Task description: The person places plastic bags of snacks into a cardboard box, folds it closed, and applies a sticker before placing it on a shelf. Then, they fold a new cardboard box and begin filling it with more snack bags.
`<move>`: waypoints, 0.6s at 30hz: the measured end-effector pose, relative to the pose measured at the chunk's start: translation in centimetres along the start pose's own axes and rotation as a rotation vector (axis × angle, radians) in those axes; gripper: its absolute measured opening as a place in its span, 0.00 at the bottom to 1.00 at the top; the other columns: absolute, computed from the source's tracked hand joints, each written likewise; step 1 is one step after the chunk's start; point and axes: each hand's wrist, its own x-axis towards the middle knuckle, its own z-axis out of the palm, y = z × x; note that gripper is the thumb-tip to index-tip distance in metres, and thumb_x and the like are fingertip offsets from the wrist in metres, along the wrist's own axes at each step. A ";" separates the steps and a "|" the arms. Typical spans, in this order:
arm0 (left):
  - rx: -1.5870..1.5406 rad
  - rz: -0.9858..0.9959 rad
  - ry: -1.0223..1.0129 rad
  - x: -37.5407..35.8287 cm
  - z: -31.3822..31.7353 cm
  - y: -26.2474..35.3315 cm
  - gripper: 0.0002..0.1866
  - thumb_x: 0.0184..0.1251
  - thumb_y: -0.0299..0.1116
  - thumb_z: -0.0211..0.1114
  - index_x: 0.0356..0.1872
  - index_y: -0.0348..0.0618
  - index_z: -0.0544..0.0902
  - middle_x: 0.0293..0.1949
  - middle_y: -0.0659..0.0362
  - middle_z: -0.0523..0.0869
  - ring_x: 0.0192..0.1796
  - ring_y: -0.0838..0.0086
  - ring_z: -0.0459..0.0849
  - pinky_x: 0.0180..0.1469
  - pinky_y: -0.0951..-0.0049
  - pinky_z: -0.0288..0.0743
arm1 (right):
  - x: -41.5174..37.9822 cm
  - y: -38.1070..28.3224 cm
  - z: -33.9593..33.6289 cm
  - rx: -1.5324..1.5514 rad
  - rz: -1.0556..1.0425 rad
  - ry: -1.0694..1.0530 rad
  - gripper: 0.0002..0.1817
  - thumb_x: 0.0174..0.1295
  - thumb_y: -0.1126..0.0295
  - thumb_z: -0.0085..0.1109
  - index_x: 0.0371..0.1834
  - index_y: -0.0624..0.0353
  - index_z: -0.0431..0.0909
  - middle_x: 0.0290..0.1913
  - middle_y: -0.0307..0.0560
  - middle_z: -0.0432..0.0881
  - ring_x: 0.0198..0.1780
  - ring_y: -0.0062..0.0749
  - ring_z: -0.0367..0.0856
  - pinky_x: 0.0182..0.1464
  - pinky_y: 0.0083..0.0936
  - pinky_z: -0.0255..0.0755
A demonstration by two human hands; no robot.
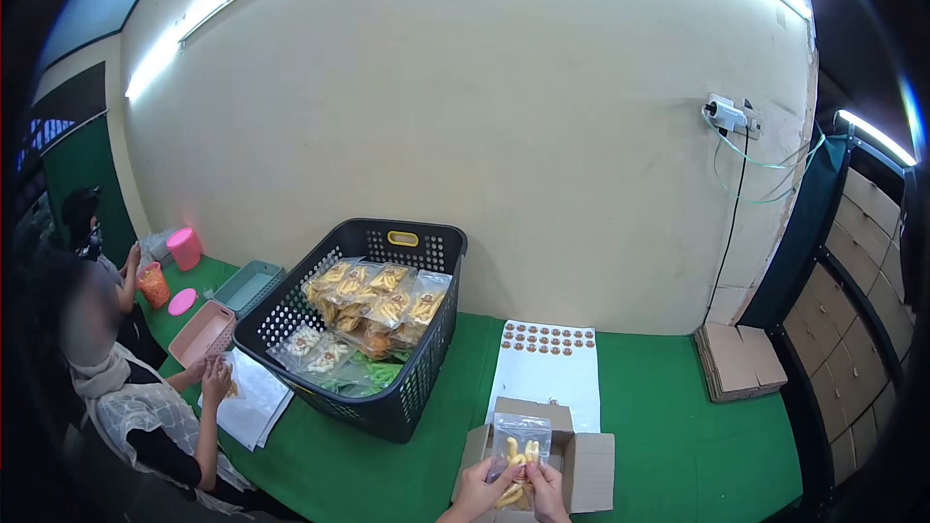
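A clear plastic bag of pale yellow stick snacks (514, 425) is held upright near the bottom of the view. My left hand (479, 492) is closed on its lower left side, and my right hand (548, 494) grips the lower right side. Both thumbs press on the front of the bag, where a small reddish patch partly shows. Just behind and below it stands an open cardboard box (591, 473) with its flaps spread. Beyond the box lies a white sheet (548, 385) with rows of round brown stickers (548, 337) along its far end.
A black basket (412, 407) holds several snack bags (387, 308) and green packets (378, 378). Flattened cardboard boxes (741, 360) are stacked at right. Two people sit at left by a pink tray (205, 331), a grey-green tray (248, 286) and papers (247, 407). Cables hang from a wall socket (728, 116).
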 end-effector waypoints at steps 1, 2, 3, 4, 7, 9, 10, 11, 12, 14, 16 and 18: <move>-0.122 -0.061 -0.017 0.1 0.3 -0.9 0.14 0.57 0.39 0.65 0.31 0.37 0.79 0.24 0.63 0.81 0.27 0.84 0.77 0.30 0.81 0.72 | 0.0 -0.6 0.4 -0.058 -0.024 0.008 0.13 0.63 0.69 0.49 0.48 0.66 0.70 0.39 0.41 0.78 0.40 0.20 0.75 0.43 0.17 0.69; -0.246 -0.118 -0.035 0.3 0.7 -2.2 0.14 0.57 0.39 0.65 0.32 0.37 0.79 0.26 0.63 0.81 0.28 0.85 0.77 0.31 0.81 0.72 | 0.0 -1.3 0.9 -0.118 -0.051 0.015 0.12 0.64 0.68 0.48 0.45 0.66 0.72 0.38 0.40 0.78 0.39 0.19 0.75 0.42 0.16 0.69; -0.369 -0.173 -0.055 0.4 1.1 -3.3 0.14 0.57 0.39 0.65 0.33 0.37 0.79 0.27 0.63 0.81 0.29 0.85 0.77 0.31 0.82 0.72 | 0.2 -1.8 1.3 -0.177 -0.081 0.023 0.12 0.65 0.67 0.47 0.42 0.66 0.75 0.37 0.39 0.78 0.38 0.18 0.75 0.41 0.16 0.69; -0.382 -0.195 -0.073 0.5 1.5 -3.9 0.14 0.57 0.38 0.65 0.34 0.36 0.79 0.28 0.63 0.81 0.30 0.85 0.77 0.32 0.82 0.72 | 0.4 -1.8 1.3 -0.165 -0.112 0.033 0.13 0.65 0.66 0.48 0.42 0.66 0.74 0.35 0.40 0.79 0.36 0.18 0.75 0.39 0.15 0.70; -0.350 -0.197 -0.143 1.1 2.4 -5.0 0.14 0.58 0.37 0.64 0.37 0.36 0.78 0.31 0.63 0.81 0.32 0.85 0.77 0.33 0.84 0.72 | 0.3 -3.3 0.8 -0.270 -0.160 0.059 0.15 0.63 0.61 0.51 0.42 0.64 0.74 0.34 0.38 0.78 0.35 0.21 0.76 0.37 0.17 0.71; -0.253 -0.120 -0.201 1.9 3.0 -4.9 0.13 0.59 0.36 0.63 0.38 0.36 0.78 0.32 0.63 0.81 0.33 0.84 0.78 0.34 0.84 0.72 | 0.8 -4.5 0.0 -0.227 -0.085 0.037 0.15 0.62 0.61 0.52 0.40 0.64 0.76 0.33 0.39 0.79 0.35 0.22 0.76 0.37 0.18 0.70; -0.325 -0.134 -0.197 2.1 3.6 -4.5 0.13 0.59 0.36 0.63 0.38 0.36 0.78 0.32 0.63 0.81 0.33 0.84 0.78 0.34 0.84 0.72 | 0.9 -4.8 -0.3 -0.234 -0.076 0.045 0.16 0.62 0.60 0.52 0.39 0.64 0.76 0.33 0.39 0.79 0.35 0.21 0.76 0.37 0.17 0.70; -0.395 -0.152 -0.191 2.1 4.1 -4.1 0.13 0.60 0.35 0.63 0.38 0.36 0.78 0.32 0.63 0.81 0.33 0.84 0.78 0.34 0.84 0.72 | 0.9 -5.1 -0.7 -0.239 -0.063 0.052 0.16 0.62 0.60 0.52 0.38 0.64 0.77 0.32 0.39 0.78 0.34 0.21 0.75 0.36 0.17 0.70; -0.462 -0.173 -0.184 2.0 4.4 -3.7 0.12 0.60 0.35 0.63 0.38 0.35 0.78 0.32 0.63 0.81 0.34 0.84 0.78 0.35 0.85 0.72 | 0.9 -5.5 -0.5 -0.272 -0.065 0.065 0.16 0.63 0.59 0.52 0.37 0.64 0.77 0.32 0.39 0.78 0.34 0.20 0.75 0.36 0.17 0.70; -0.425 -0.203 -0.184 1.9 4.2 -3.8 0.13 0.60 0.35 0.62 0.39 0.35 0.78 0.32 0.63 0.81 0.34 0.84 0.78 0.35 0.85 0.72 | 0.7 -6.2 0.3 -0.327 -0.068 0.085 0.17 0.63 0.58 0.51 0.35 0.63 0.77 0.30 0.38 0.78 0.33 0.19 0.74 0.34 0.16 0.69; -0.390 -0.195 -0.194 1.9 3.8 -4.2 0.13 0.60 0.34 0.62 0.40 0.35 0.78 0.32 0.63 0.81 0.34 0.84 0.77 0.36 0.85 0.71 | 0.8 -5.7 0.3 -0.333 -0.068 0.129 0.18 0.63 0.57 0.50 0.33 0.62 0.78 0.29 0.36 0.77 0.31 0.18 0.73 0.33 0.17 0.68; -0.365 -0.144 -0.212 2.0 3.6 -5.0 0.14 0.60 0.34 0.62 0.42 0.35 0.78 0.32 0.63 0.81 0.34 0.85 0.77 0.35 0.85 0.71 | 1.3 -4.4 -0.6 -0.348 -0.033 0.158 0.17 0.63 0.58 0.49 0.33 0.63 0.77 0.29 0.38 0.77 0.30 0.21 0.73 0.32 0.21 0.67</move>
